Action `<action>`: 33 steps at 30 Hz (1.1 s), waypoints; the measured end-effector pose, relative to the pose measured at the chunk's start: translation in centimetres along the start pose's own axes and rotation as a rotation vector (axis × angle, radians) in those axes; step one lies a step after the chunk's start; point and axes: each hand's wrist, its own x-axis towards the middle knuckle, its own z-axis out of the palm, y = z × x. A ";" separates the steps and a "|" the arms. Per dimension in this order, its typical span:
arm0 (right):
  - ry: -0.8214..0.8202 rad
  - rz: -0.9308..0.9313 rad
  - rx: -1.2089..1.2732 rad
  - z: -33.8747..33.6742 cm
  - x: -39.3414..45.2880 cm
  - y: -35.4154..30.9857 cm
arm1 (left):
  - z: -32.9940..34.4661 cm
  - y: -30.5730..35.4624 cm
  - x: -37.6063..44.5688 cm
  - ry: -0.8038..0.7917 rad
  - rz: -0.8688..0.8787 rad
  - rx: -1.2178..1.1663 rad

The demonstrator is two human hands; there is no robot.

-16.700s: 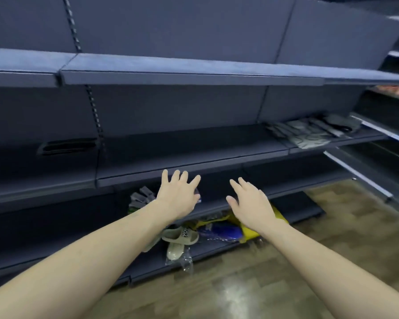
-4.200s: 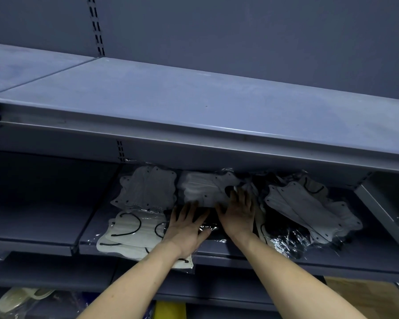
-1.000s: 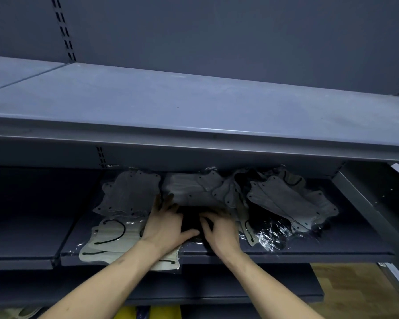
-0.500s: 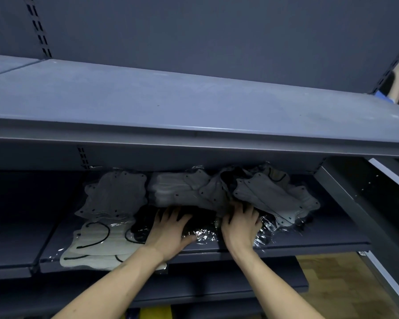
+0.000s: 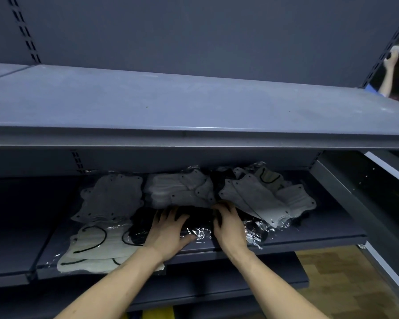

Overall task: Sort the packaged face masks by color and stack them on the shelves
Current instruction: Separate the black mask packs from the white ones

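Packaged face masks lie on the middle shelf [image 5: 309, 236]. A grey stack [image 5: 111, 199] sits at the back left, and a second grey stack [image 5: 177, 189] is behind my hands. White masks with black ear loops [image 5: 95, 247] lie at the front left. Loose grey masks [image 5: 253, 199] are heaped at the right, over black ones. Between my hands lies a pile of black masks [image 5: 198, 217] in clear wrap. My left hand [image 5: 168, 229] lies flat on its left part, fingers spread. My right hand [image 5: 228, 224] rests on its right side, fingers bent over the packs.
A bare grey shelf [image 5: 194, 107] juts out above the masks and shades them. A lower shelf [image 5: 217, 284] runs beneath. Wooden floor [image 5: 346, 277] shows at the lower right. Another person's arm [image 5: 388, 74] reaches up at the far right.
My right hand has slid left from the grey heap onto the black pile. My left hand stays spread on the black packs. The view has shifted slightly.
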 end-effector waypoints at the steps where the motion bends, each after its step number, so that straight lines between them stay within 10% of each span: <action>1: 0.033 0.026 -0.041 0.1 0.1 0.2 | 0.0 0.0 0.0 0.006 -0.002 0.006; 12: 0.068 0.124 -0.026 -0.6 0.8 0.8 | -0.1 0.2 -0.2 -0.038 -0.028 -0.049; 22: 0.124 -0.154 0.250 -0.4 0.0 -0.3 | 0.0 0.3 -0.3 -0.006 -0.018 -0.064; 33: -0.407 -0.175 0.302 1.2 -0.7 -2.5 | 0.1 0.9 -1.6 0.252 -0.365 -0.040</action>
